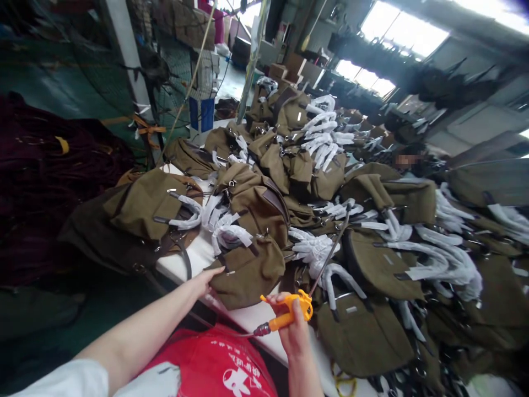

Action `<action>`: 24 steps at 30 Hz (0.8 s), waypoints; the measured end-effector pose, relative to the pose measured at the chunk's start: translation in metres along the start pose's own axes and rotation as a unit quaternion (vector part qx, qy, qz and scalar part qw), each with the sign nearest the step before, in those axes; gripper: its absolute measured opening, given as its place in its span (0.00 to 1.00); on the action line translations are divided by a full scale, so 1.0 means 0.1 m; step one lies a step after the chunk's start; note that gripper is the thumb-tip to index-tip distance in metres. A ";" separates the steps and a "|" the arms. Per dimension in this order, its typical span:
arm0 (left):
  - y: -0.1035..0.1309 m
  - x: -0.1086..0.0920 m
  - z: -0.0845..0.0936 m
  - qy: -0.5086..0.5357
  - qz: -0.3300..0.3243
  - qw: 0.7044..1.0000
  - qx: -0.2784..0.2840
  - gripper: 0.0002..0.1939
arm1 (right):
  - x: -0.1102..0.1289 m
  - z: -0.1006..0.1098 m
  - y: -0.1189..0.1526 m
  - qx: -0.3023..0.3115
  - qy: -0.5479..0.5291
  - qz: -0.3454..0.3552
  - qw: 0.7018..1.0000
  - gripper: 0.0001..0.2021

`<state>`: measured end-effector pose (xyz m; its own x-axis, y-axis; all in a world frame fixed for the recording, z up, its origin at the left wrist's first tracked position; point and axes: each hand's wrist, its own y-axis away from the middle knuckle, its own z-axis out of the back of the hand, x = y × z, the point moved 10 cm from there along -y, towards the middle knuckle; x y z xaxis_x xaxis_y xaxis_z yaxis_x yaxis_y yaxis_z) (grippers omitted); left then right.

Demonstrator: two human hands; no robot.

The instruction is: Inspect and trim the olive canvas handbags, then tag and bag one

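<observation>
My right hand (291,325) grips an orange air blow gun (303,303), its fingers wrapped round the handle. The gun's long thin metal nozzle (330,253) points up and away over the bags, and a hose runs from its metal coupling toward my body. At the near edge of the table, my left hand (208,280) is closed on the left edge of an olive-green canvas bag (250,273). Part of its fingers is hidden by the bag. This bag lies in front of me, with white-wrapped handles (225,229) at its far side.
Many olive bags (363,336) with white-wrapped handles are heaped over the white table (176,267). Dark maroon goods (53,182) are piled at left. A metal post (126,55) and a fan (173,82) stand behind. Part of another person (407,160) shows at the back right.
</observation>
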<state>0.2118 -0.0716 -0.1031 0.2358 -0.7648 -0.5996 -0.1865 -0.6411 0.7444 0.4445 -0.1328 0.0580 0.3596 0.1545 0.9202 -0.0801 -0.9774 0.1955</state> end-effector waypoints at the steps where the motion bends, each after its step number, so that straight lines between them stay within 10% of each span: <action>1: 0.01 0.00 -0.02 0.010 -0.006 1.000 0.000 0.23 | 0.01 0.05 0.00 -0.006 -0.005 0.000 1.000 0.21; 9: 1.10 -0.94 0.77 -0.099 -0.291 0.948 -0.086 0.26 | 0.05 0.52 -0.41 -0.076 0.041 0.005 0.996 0.24; 15: 2.10 -1.65 1.19 -0.303 -0.371 0.872 -0.099 0.18 | 0.77 0.76 -0.67 -0.314 0.353 0.134 0.871 0.37; 17: 2.25 -1.83 1.26 -0.339 -0.353 0.866 -0.100 0.20 | 0.89 0.26 -0.73 -0.219 0.411 0.203 0.861 0.38; 21: 2.35 -2.21 1.25 -0.396 -0.314 0.861 -0.055 0.22 | 0.29 -1.43 -0.47 0.277 0.432 0.201 0.835 0.33; 24: 2.45 -2.53 1.23 -0.430 -0.366 0.811 -0.149 0.24 | -0.17 -2.12 -0.22 0.382 0.360 0.108 0.844 0.20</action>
<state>-0.0103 -0.0431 0.1946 -0.5979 -0.0285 -0.8010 -0.0280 -0.9980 0.0564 0.2430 -0.0834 0.1095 -0.2676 -0.2619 0.9272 0.6511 -0.7585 -0.0264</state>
